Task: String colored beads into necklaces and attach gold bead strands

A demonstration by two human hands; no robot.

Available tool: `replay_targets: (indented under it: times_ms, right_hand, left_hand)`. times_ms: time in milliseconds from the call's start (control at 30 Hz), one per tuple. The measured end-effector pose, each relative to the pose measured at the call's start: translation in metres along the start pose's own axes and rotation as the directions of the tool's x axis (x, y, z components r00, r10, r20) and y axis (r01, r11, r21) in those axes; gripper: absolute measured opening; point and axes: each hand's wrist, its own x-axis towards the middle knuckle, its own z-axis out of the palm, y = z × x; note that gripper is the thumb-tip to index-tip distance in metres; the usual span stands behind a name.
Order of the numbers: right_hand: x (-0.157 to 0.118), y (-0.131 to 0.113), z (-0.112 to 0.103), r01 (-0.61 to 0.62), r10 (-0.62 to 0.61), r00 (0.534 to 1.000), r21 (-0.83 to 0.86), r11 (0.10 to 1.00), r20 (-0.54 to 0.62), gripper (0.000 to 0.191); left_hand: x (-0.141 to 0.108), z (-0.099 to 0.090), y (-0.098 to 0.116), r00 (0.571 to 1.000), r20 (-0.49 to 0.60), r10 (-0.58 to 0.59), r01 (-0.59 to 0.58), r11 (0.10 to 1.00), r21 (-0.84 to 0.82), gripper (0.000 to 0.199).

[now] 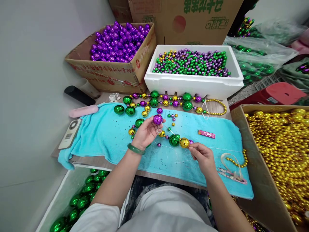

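One purple bead (157, 119) in left hand (145, 132); thread (171, 131) hard to trace.

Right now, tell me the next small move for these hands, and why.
Probably slide the purple bead along the string toward the small green bead: the left hand holds the purple one, a bare stretch of string shows between the two beads, and the right hand grips at the gold bead.
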Motion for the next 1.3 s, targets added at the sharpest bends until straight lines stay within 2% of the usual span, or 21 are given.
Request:
replay_targets:
  times_ms: [67, 200, 367, 500, 567, 633, 700, 767, 867, 933, 1000, 1133, 1300]
  right_hand:
    - [0.000, 0.000, 0.000, -0.002, 0.002, 1.000, -0.005, 1.000, -0.002, 0.022]
    - [0.000, 0.000, 0.000, -0.011, 0.011, 1.000, -0.007, 1.000, -0.005, 0.025]
    - [0.002, 0.004, 0.004, -0.002, 0.002, 1.000, 0.001, 1.000, 0.028, 0.028]
    - [0.001, 0.007, 0.007, -0.007, 0.004, 0.999, 0.058, 0.998, 0.040, 0.030]
    - [0.000, 0.008, 0.006, -0.023, 0.013, 0.996, 0.106, 0.994, 0.092, 0.037]
    - [-0.003, 0.009, 0.002, -0.059, 0.033, 0.977, 0.119, 0.991, 0.209, 0.045]
    - [-0.005, 0.010, -0.003, -0.078, 0.055, 0.942, 0.057, 0.995, 0.332, 0.045]
    - [-0.007, 0.008, -0.007, -0.035, 0.067, 0.923, -0.091, 0.995, 0.380, 0.043]
    - [-0.011, 0.000, -0.010, 0.084, -0.006, 0.967, -0.296, 0.952, 0.253, 0.040]
    - [-0.012, -0.007, -0.008, 0.142, -0.095, 0.982, -0.305, 0.942, 0.165, 0.037]
    - [-0.013, -0.013, -0.005, 0.171, -0.143, 0.980, -0.220, 0.960, 0.140, 0.029]
    - [-0.012, -0.019, 0.002, 0.087, -0.078, 0.985, -0.052, 0.995, 0.153, 0.023]
    - [-0.007, -0.027, 0.006, 0.012, -0.011, 0.981, -0.006, 1.000, 0.195, 0.028]
  left_hand:
    - [-0.001, -0.002, -0.001, 0.999, 0.017, 0.038, -0.039, 0.998, 0.053, 0.023]
    - [-0.007, 0.001, -0.006, 0.986, 0.088, 0.140, -0.155, 0.966, 0.206, 0.036]
    - [-0.013, 0.006, -0.019, 0.976, 0.186, 0.109, -0.170, 0.922, 0.349, 0.039]
    - [-0.013, 0.003, -0.030, 0.967, 0.238, 0.089, -0.185, 0.888, 0.421, 0.041]
    - [-0.013, 0.002, -0.031, 0.963, 0.247, 0.108, -0.215, 0.860, 0.463, 0.036]
    - [-0.015, 0.005, -0.028, 0.948, 0.288, 0.135, -0.272, 0.812, 0.516, 0.027]
    - [-0.019, 0.012, -0.024, 0.921, 0.354, 0.162, -0.350, 0.743, 0.570, 0.024]
    - [-0.026, 0.023, -0.021, 0.893, 0.412, 0.183, -0.421, 0.663, 0.619, 0.021]
    - [-0.036, 0.040, -0.020, 0.874, 0.442, 0.204, -0.470, 0.589, 0.658, 0.021]
    - [-0.040, 0.049, -0.023, 0.875, 0.435, 0.213, -0.469, 0.596, 0.652, 0.023]
    - [-0.042, 0.055, -0.026, 0.886, 0.406, 0.223, -0.445, 0.652, 0.614, 0.025]
    - [-0.038, 0.066, -0.021, 0.911, 0.331, 0.246, -0.390, 0.778, 0.493, 0.025]
    - [-0.027, 0.075, -0.003, 0.911, 0.326, 0.253, -0.388, 0.794, 0.468, 0.024]
